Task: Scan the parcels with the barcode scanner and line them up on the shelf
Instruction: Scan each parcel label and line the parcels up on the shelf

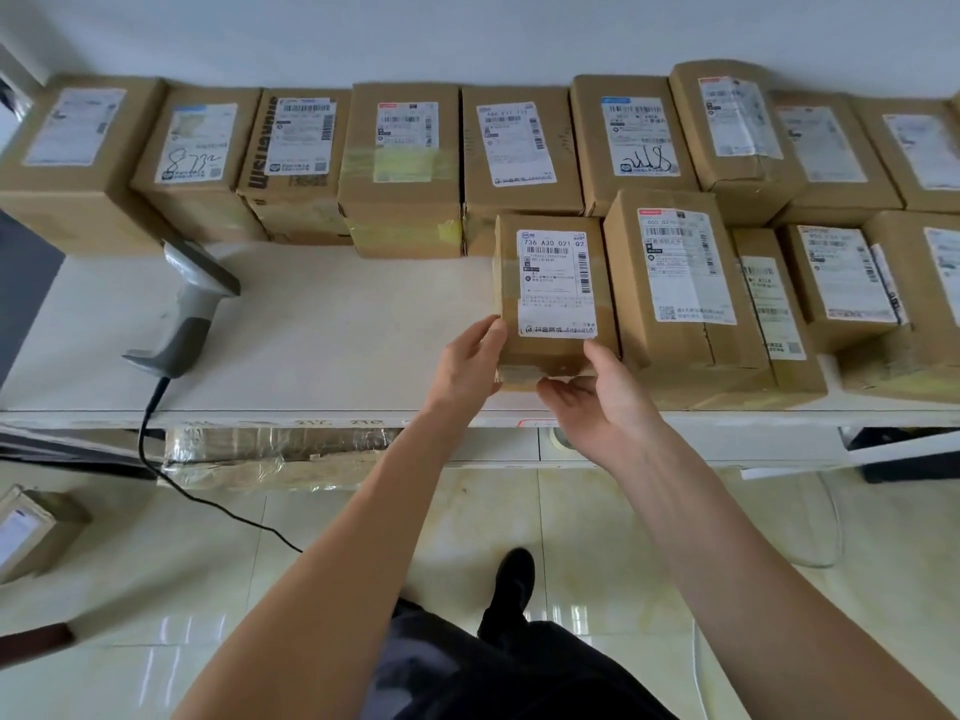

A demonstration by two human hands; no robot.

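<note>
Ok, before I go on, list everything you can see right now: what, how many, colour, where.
back-row parcels: nine in view, brown cardboard with white labels, lined up along the wall on the shelf
front-row parcels: about four besides the held one, brown, right front of the shelf, packed close
held parcel: one, brown, white label, left end of the front row
barcode scanner: one, grey, lying on the shelf at left, black cable running to the floor
shelf: one, white
floor parcel: one, brown, lower left on the tiled floor
hands: left hand and right hand, both gripping the held parcel's near end
</note>
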